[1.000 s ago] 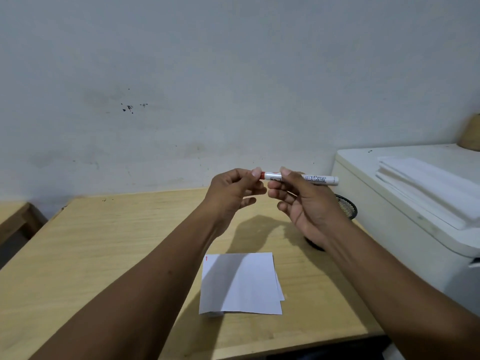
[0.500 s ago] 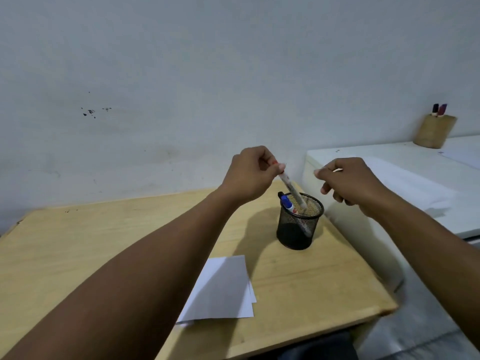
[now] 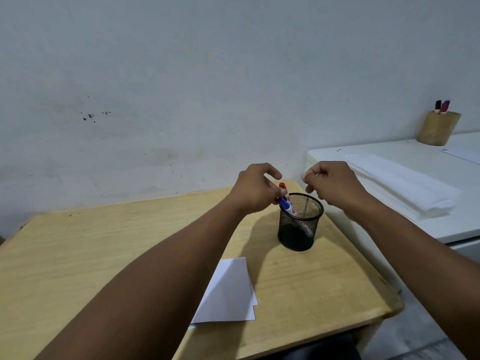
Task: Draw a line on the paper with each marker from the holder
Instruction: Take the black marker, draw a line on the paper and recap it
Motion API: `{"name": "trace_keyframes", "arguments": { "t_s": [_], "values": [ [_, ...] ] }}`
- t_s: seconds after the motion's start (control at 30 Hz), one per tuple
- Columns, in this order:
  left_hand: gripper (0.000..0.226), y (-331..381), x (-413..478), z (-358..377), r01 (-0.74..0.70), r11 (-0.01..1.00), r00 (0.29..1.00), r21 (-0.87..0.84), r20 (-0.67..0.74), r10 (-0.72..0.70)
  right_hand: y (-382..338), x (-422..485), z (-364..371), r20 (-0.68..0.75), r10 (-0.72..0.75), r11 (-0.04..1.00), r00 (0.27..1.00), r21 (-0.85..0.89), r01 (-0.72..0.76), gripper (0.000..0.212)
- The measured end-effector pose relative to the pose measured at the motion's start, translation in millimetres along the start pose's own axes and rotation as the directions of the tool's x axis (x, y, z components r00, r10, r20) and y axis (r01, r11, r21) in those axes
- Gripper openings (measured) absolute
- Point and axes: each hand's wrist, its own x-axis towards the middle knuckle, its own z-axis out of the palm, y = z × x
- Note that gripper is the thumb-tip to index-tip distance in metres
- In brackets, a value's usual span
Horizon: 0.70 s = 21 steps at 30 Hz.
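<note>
Nearest, at 6 o'clock on the wooden table (image 3: 78, 255): the paper (image 3: 228, 289), flat, partly under the shadow of the left forearm, no line readable on the visible part. Well apart from both hands.

Farther, toward 1 o'clock from the paper: the black mesh holder (image 3: 300, 223), upright, with the red-capped marker (image 3: 283, 189) and a blue-capped marker (image 3: 285, 203) leaning at its left rim.

Changed in the last second: red-capped marker first held level between both hands with the cap on, then carried by the left hand alone, now standing back in the holder. Probably means the red line is finished and the next colour is to be chosen, likely the blue one.

Left hand (image 3: 255, 189) at 9 o'clock of the holder rim, wrist bent down, fingers narrowly curled beside the two markers; holding or only touching, cannot tell. Right hand (image 3: 333, 184) above the holder at 2 o'clock, loosely curled, nothing visible in it.

Farthest, at 2 o'clock on the white cabinet (image 3: 389, 149): a wooden cup (image 3: 437, 128) with other markers, untouched.
</note>
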Motion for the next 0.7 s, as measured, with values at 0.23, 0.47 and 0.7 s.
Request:
{"name": "trace_keyframes", "arguments": {
  "t_s": [0.23,0.47,0.7],
  "values": [
    [0.007,7.6,-2.0,-22.7,-0.058,0.996,0.976,-0.066,-0.214,0.043,-19.2,-1.5,6.0,-0.025,-0.194,0.98,0.981,0.028,0.195,0.011],
    [0.015,-9.4,-27.5,-101.5,-0.06,0.893,0.963,-0.445,-0.263,-0.066,-68.2,-21.0,46.3,0.341,-0.333,0.931,0.879,-0.026,0.363,0.011],
    [0.021,-69.4,-87.5,-149.5,0.065,0.792,0.978,-0.607,-0.12,-0.172,-93.5,-34.8,87.2,0.641,-0.208,0.881,0.739,0.451,-0.143,0.025]
  ]
}}
